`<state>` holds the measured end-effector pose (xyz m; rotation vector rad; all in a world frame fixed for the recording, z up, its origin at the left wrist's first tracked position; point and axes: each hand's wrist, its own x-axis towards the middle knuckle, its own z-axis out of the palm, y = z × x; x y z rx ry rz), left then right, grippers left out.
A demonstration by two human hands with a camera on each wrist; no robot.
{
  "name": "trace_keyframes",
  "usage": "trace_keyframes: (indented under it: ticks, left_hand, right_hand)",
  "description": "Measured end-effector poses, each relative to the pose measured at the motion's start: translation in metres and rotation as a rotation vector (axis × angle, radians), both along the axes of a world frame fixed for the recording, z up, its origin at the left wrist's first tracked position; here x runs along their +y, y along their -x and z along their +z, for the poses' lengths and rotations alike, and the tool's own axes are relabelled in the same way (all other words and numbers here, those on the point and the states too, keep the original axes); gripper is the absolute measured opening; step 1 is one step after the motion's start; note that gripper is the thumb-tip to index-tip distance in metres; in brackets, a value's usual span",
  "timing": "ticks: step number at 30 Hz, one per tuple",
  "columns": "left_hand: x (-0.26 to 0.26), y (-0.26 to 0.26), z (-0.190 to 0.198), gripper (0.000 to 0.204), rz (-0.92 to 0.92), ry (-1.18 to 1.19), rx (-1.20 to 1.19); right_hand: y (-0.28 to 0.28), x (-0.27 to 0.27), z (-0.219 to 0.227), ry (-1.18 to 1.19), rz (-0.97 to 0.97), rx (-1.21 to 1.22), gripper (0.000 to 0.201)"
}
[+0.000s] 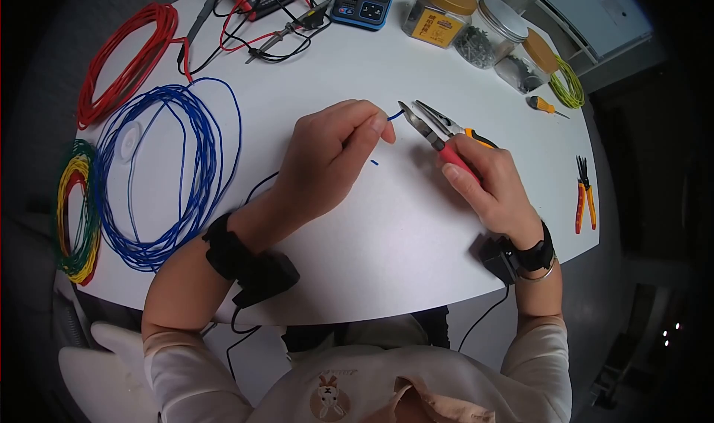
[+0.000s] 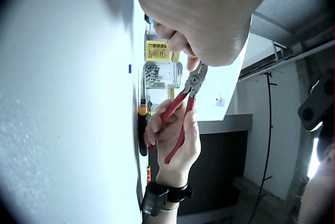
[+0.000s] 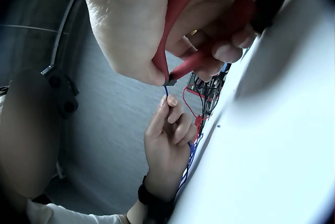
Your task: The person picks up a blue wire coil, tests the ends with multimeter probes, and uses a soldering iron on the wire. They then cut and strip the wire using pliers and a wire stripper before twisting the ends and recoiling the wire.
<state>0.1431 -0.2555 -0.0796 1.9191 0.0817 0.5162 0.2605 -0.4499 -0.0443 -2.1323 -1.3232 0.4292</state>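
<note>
Wire coils (image 1: 206, 159) left, jars (image 1: 437, 25) far right on the table (image 1: 335, 259)
Tester (image 1: 364, 0) left of the jars, screwdriver (image 1: 543, 104) before them, small pliers (image 1: 580, 209) nearer, by the right edge.

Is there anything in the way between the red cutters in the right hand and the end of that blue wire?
Nothing visible is. The cutters, in the right hand, have their jaws at the tip of the blue wire, pinched in the left hand. The other pliers lie beside the cutters, not between.
</note>
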Motion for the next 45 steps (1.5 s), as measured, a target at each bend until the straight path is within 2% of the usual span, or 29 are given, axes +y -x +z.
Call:
trace_keyframes:
  ticks: [9,12,21,42,45]
  left_hand:
    - [0.0006,-0.0004,-0.0011,0.023,0.003,0.015,0.002]
    - [0.0005,-0.0007,-0.0024,0.023,0.003,0.017,-0.003]
    - [0.0001,-0.0012,-0.0015,0.024,0.008,0.001,0.011]
    - [0.0001,-0.0006,-0.0010,0.024,0.008,0.023,0.010]
    - [0.0001,-0.0005,-0.0013,0.024,0.004,0.025,0.001]
  right_hand:
    - [-0.0024,0.0028,-0.0001,0.023,-0.034,0.101,0.040]
    - [-0.0049,0.0007,-0.0052,-0.038,-0.013,0.091,0.041]
    - [-0.0045,0.0015,-0.0008,0.009,-0.022,0.072,0.042]
    - [-0.0036,0.0012,-0.0059,-0.070,0.019,0.086,0.044]
    - [-0.0042,0.0007,-0.0045,-0.023,-0.026,0.108,0.043]
